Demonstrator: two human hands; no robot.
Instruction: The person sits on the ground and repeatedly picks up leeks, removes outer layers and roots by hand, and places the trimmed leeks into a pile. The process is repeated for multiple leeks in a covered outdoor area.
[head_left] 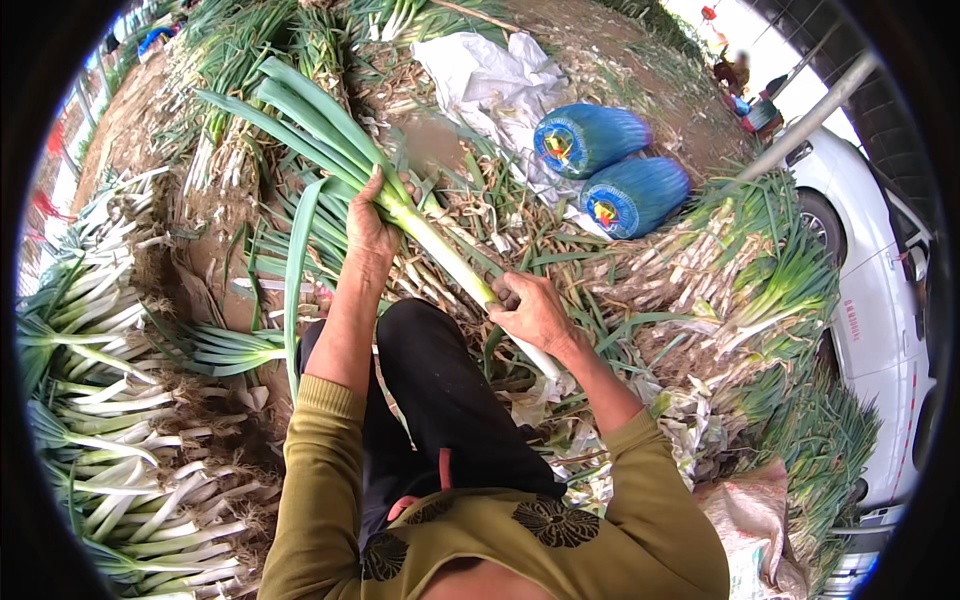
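A long leek (440, 246) lies slantwise across the front of me, its green leaves toward the upper left and its white root end toward the lower right. My left hand (372, 222) is closed round it where the leaves meet the pale stalk. Lower down, my right hand (532, 312) grips the white part between thumb and fingers. One long leaf (303, 265) bends down beside my left forearm. Beneath the held leek, peeled leaves and scraps (510, 225) litter the ground.
At left, cleaned leeks (110, 450) lie in a long stacked row. Unpeeled leeks (700, 260) are heaped at right, near a white vehicle (865, 290). Two blue net-like rolls (635, 197) and a white sack (487, 75) lie ahead. A pinkish sack (750, 510) is at lower right.
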